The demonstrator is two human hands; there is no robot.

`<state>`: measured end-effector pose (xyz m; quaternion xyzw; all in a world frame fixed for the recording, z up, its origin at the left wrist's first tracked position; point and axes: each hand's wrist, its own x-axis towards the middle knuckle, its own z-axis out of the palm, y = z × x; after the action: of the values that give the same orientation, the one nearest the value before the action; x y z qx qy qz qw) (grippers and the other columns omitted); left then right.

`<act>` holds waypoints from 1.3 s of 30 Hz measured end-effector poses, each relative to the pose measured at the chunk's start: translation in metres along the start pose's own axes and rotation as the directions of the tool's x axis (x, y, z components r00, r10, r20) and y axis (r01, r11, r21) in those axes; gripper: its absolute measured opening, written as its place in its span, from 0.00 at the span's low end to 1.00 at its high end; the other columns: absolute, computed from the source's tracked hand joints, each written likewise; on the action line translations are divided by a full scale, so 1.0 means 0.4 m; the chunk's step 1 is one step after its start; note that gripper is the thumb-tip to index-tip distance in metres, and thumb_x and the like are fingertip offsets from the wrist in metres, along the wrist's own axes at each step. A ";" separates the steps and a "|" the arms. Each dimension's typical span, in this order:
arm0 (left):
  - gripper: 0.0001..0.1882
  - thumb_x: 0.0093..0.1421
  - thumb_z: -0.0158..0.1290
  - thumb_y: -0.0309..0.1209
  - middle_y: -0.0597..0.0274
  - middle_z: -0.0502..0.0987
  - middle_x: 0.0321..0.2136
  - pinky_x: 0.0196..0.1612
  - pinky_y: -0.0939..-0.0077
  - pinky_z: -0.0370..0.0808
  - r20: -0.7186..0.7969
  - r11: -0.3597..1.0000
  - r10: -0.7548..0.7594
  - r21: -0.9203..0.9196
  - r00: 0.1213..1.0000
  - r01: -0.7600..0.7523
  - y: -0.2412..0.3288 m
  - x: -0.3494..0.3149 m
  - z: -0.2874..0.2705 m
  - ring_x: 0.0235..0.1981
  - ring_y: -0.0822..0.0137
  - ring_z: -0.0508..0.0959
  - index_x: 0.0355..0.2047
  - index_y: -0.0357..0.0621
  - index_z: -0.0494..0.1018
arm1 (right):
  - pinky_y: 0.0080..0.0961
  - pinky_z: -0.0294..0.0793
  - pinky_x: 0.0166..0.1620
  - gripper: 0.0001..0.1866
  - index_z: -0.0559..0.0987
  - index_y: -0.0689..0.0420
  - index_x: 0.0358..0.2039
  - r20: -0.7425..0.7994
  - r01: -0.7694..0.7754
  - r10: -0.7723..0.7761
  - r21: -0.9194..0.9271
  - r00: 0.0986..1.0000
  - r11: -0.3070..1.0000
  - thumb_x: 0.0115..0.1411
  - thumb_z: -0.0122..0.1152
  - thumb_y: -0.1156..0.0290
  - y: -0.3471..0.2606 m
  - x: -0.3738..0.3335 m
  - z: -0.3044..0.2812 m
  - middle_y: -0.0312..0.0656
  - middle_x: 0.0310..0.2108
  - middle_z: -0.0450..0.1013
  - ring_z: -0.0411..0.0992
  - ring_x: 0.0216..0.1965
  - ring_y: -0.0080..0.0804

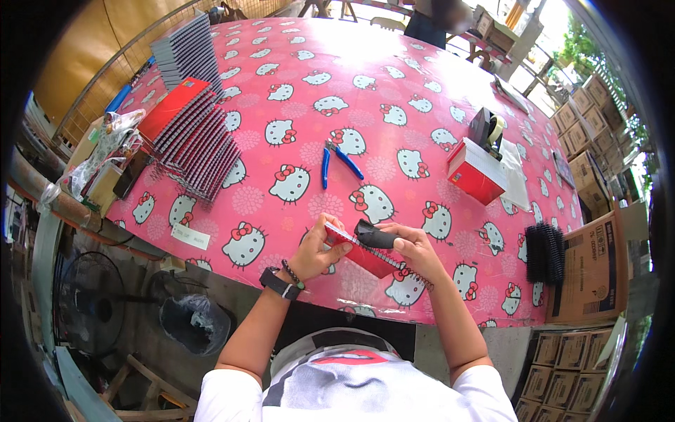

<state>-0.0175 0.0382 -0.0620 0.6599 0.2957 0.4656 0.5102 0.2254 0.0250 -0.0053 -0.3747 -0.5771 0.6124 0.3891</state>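
My left hand (313, 257) grips a red spiral notebook (369, 261) by its left end, fingers and thumb closed on the cover. In my right hand (416, 246) is a dark, roughly cylindrical piece (376, 238), pinched between thumb and fingers and held along the notebook's bound edge. Its exact kind is not clear. A length of spiral coil (420, 278) sticks out past the notebook's right end, below my right hand. Beyond both hands, blue-handled nippers (349, 166) lie on the table with their handles spread.
Stacked red notebooks (169, 109) and a grey stack (186, 56) stand at the left. To the right are a red-covered block (478, 176), a tape dispenser (496, 133), black bristly bundles (545, 254) and a cardboard box (587, 271). A bin (195, 323) stands below the table's left front edge.
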 end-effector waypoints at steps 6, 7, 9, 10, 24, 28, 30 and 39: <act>0.12 0.63 0.52 0.28 0.71 0.67 0.32 0.23 0.88 0.67 0.054 0.917 -0.321 -0.234 0.946 0.325 0.071 -0.001 0.005 0.23 0.83 0.68 0.42 0.48 0.60 | 0.37 0.64 0.54 0.24 0.79 0.58 0.43 -0.159 0.045 -0.337 -0.849 0.928 0.526 0.47 0.71 0.61 -0.033 -0.006 -0.083 0.50 0.52 0.68 0.66 0.52 0.45; 0.12 0.63 0.52 0.28 0.71 0.67 0.32 0.23 0.88 0.67 0.048 0.920 -0.301 -0.249 0.953 0.303 0.067 0.002 0.007 0.23 0.84 0.68 0.42 0.49 0.60 | 0.41 0.64 0.55 0.24 0.78 0.59 0.43 -0.099 0.038 -0.406 -0.948 0.909 0.317 0.46 0.71 0.63 -0.029 -0.008 -0.101 0.51 0.51 0.69 0.65 0.52 0.49; 0.12 0.63 0.53 0.29 0.71 0.68 0.32 0.24 0.88 0.68 0.023 0.925 -0.334 -0.186 0.942 0.332 0.076 0.003 0.004 0.24 0.83 0.68 0.42 0.48 0.61 | 0.41 0.64 0.54 0.23 0.78 0.58 0.43 -0.030 0.131 -0.426 -0.930 0.904 0.344 0.46 0.71 0.65 -0.105 -0.001 -0.044 0.49 0.50 0.70 0.66 0.52 0.48; 0.12 0.63 0.53 0.29 0.71 0.68 0.31 0.25 0.88 0.68 0.016 0.921 -0.359 -0.155 0.933 0.357 0.075 -0.005 0.006 0.25 0.83 0.69 0.42 0.47 0.62 | 0.42 0.64 0.54 0.23 0.77 0.58 0.43 -0.004 0.169 -0.430 -0.916 0.903 0.364 0.46 0.70 0.66 -0.138 -0.001 0.005 0.48 0.49 0.71 0.66 0.51 0.47; 0.11 0.54 0.62 0.27 0.61 0.77 0.33 0.39 0.76 0.73 -0.111 0.979 -0.025 0.200 0.993 0.047 0.062 -0.018 0.019 0.35 0.72 0.76 0.34 0.40 0.71 | 0.35 0.71 0.41 0.12 0.74 0.59 0.36 0.090 0.249 -0.375 -0.881 0.923 0.403 0.49 0.62 0.78 -0.121 0.005 0.160 0.43 0.32 0.71 0.69 0.38 0.43; 0.11 0.53 0.62 0.26 0.63 0.77 0.32 0.38 0.78 0.73 -0.093 0.980 -0.053 0.186 0.994 0.069 0.069 -0.022 0.018 0.34 0.74 0.76 0.33 0.41 0.71 | 0.35 0.72 0.40 0.12 0.74 0.59 0.37 0.099 0.272 -0.383 -0.861 0.919 0.430 0.50 0.61 0.78 -0.104 -0.008 0.150 0.43 0.32 0.70 0.69 0.36 0.42; 0.11 0.53 0.62 0.25 0.63 0.77 0.32 0.37 0.78 0.73 -0.094 0.978 -0.064 0.194 0.994 0.082 0.072 -0.025 0.020 0.33 0.74 0.76 0.33 0.41 0.72 | 0.35 0.72 0.38 0.12 0.74 0.59 0.37 0.085 0.277 -0.409 -0.855 0.909 0.438 0.50 0.61 0.79 -0.102 -0.011 0.153 0.43 0.32 0.71 0.69 0.34 0.42; 0.09 0.52 0.63 0.24 0.64 0.77 0.31 0.33 0.80 0.73 -0.100 0.985 0.004 0.172 0.995 0.013 0.077 -0.025 0.020 0.31 0.76 0.75 0.31 0.40 0.73 | 0.33 0.73 0.35 0.16 0.77 0.59 0.41 0.120 0.300 -0.446 -0.884 0.887 0.358 0.49 0.63 0.77 -0.091 -0.015 0.163 0.42 0.31 0.72 0.71 0.33 0.39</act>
<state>-0.0166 0.0172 -0.0363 0.6768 0.3617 0.4694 0.4369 0.1703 -0.0064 0.0345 -0.4217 -0.8493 0.0883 0.3049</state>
